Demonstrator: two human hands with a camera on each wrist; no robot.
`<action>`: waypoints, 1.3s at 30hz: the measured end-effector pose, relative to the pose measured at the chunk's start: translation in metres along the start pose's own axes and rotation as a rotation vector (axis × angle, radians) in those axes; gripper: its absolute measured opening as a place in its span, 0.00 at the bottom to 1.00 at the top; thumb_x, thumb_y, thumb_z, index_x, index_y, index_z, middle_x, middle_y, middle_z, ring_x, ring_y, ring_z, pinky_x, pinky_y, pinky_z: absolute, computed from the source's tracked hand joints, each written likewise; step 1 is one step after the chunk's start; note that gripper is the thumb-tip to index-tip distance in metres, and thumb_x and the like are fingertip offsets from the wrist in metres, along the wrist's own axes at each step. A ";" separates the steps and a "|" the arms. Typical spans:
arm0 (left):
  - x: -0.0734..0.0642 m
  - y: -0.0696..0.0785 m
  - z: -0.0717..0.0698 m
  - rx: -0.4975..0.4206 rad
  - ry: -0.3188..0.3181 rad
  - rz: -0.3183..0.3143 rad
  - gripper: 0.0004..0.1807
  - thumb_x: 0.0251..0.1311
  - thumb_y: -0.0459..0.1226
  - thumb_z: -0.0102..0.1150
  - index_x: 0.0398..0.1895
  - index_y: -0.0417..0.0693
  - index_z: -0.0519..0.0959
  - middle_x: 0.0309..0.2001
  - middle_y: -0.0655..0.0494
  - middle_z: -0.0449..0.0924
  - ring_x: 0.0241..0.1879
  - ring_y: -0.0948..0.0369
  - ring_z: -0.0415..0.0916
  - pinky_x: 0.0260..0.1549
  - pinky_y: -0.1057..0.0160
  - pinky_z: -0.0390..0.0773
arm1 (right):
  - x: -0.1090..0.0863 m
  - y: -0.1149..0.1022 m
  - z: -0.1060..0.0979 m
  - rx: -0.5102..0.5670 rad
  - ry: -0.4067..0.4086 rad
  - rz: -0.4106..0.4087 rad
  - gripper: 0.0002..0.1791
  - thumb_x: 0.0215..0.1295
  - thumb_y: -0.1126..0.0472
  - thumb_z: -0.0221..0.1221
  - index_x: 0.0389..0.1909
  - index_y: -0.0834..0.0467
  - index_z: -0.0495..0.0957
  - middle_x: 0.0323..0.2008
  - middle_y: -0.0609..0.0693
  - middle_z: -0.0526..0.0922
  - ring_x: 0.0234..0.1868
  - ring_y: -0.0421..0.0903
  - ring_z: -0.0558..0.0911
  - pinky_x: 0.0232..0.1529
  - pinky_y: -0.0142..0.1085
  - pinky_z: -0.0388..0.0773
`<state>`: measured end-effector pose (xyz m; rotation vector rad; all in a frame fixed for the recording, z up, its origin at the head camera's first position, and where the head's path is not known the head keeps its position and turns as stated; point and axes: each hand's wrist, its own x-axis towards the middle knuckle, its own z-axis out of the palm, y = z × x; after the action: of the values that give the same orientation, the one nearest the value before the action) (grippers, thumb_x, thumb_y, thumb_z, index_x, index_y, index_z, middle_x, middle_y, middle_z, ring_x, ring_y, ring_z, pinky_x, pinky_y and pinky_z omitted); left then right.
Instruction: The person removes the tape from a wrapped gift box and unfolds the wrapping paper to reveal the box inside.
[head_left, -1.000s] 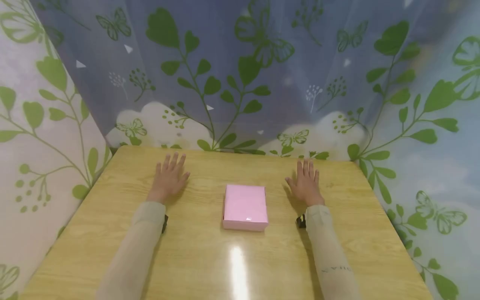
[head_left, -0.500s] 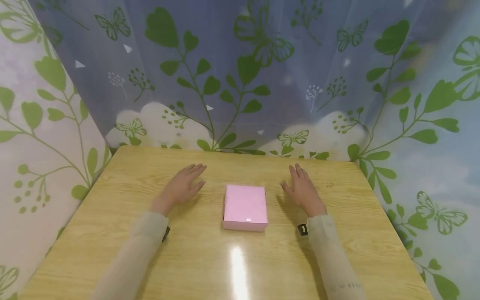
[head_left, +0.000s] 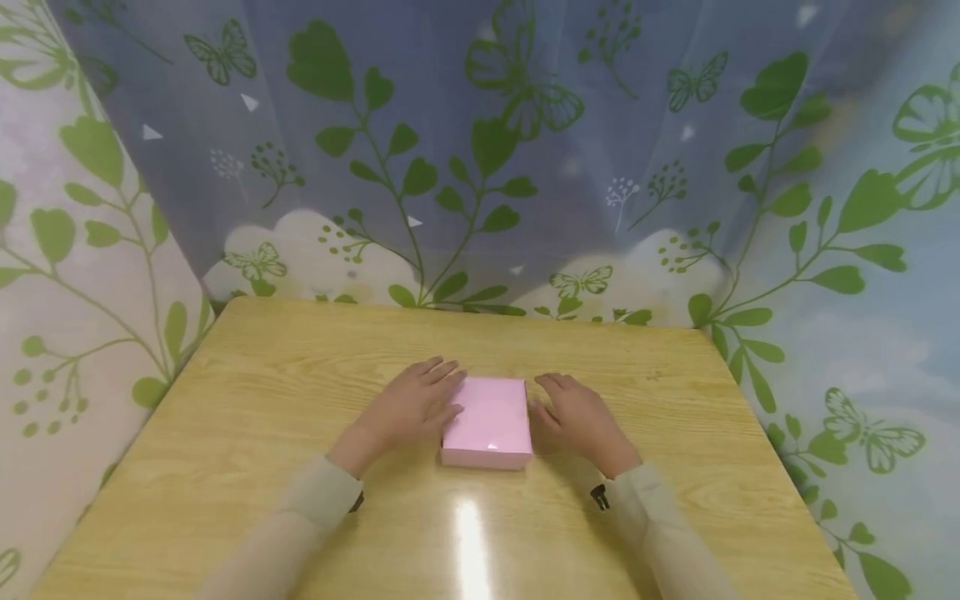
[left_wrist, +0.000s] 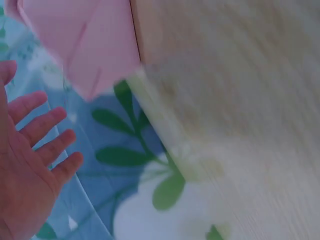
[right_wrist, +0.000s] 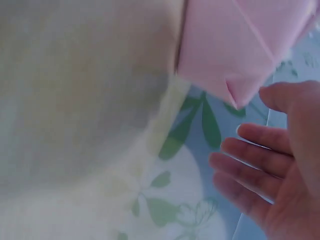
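Observation:
A pink box [head_left: 491,417], square and low, lies in the middle of the wooden table. On its left side my left hand [head_left: 408,407] has its fingertips right at the box's edge, overlapping it in the head view. My right hand [head_left: 581,417] is close beside the right side, fingers slightly bent toward the box. In the left wrist view, the left hand [left_wrist: 35,160] shows spread fingers below the box [left_wrist: 90,45]. The right wrist view has the right hand [right_wrist: 280,155] with thumb near a corner of the box [right_wrist: 240,45], whose folded paper end shows.
The wooden table [head_left: 300,350] reaches back to a curtain [head_left: 450,183] printed with green leaves and butterflies. Patterned sheets also hang at the left and right sides. A bright light reflection lies on the table in front of the box.
Both hands have moved inward and nearer to me, from wide apart at the back of the table to either side of the box. The box has stayed in place.

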<state>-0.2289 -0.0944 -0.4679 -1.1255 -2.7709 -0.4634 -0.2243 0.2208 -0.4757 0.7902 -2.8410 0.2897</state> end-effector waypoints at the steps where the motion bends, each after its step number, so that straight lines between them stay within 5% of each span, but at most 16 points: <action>1: 0.001 0.004 0.002 0.001 -0.019 0.009 0.33 0.76 0.53 0.47 0.76 0.47 0.65 0.77 0.44 0.62 0.77 0.42 0.56 0.76 0.43 0.56 | -0.001 -0.004 0.001 -0.020 0.026 -0.021 0.22 0.75 0.53 0.58 0.58 0.66 0.78 0.54 0.60 0.83 0.54 0.58 0.84 0.51 0.50 0.85; 5: 0.005 0.015 0.010 -0.004 -0.070 0.042 0.37 0.74 0.59 0.45 0.77 0.49 0.64 0.78 0.45 0.58 0.79 0.43 0.51 0.77 0.43 0.52 | -0.005 -0.014 0.003 -0.037 0.084 -0.038 0.10 0.72 0.54 0.60 0.36 0.57 0.81 0.33 0.47 0.83 0.31 0.43 0.81 0.27 0.36 0.81; 11: 0.012 0.022 0.020 -0.018 -0.072 0.064 0.41 0.69 0.64 0.49 0.78 0.52 0.64 0.79 0.49 0.56 0.80 0.45 0.47 0.78 0.42 0.48 | -0.005 -0.024 0.002 0.061 0.052 0.011 0.23 0.73 0.53 0.58 0.15 0.47 0.66 0.13 0.38 0.63 0.16 0.33 0.61 0.17 0.27 0.59; 23: 0.017 0.027 0.036 -0.046 -0.096 0.057 0.43 0.69 0.65 0.47 0.79 0.53 0.60 0.81 0.52 0.50 0.81 0.48 0.45 0.79 0.46 0.45 | 0.005 -0.039 0.006 0.078 -0.033 0.071 0.27 0.73 0.48 0.56 0.12 0.47 0.64 0.09 0.37 0.62 0.12 0.33 0.60 0.14 0.28 0.58; 39: 0.015 0.030 0.033 -0.100 -0.072 0.051 0.41 0.67 0.64 0.52 0.77 0.53 0.64 0.79 0.51 0.55 0.80 0.46 0.49 0.78 0.43 0.48 | 0.007 -0.056 0.017 -0.052 0.019 0.194 0.24 0.73 0.56 0.52 0.12 0.50 0.65 0.11 0.44 0.67 0.13 0.42 0.68 0.13 0.37 0.67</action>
<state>-0.2183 -0.0530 -0.4890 -1.2553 -2.8008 -0.5723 -0.2028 0.1663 -0.4832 0.5004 -2.8977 0.2468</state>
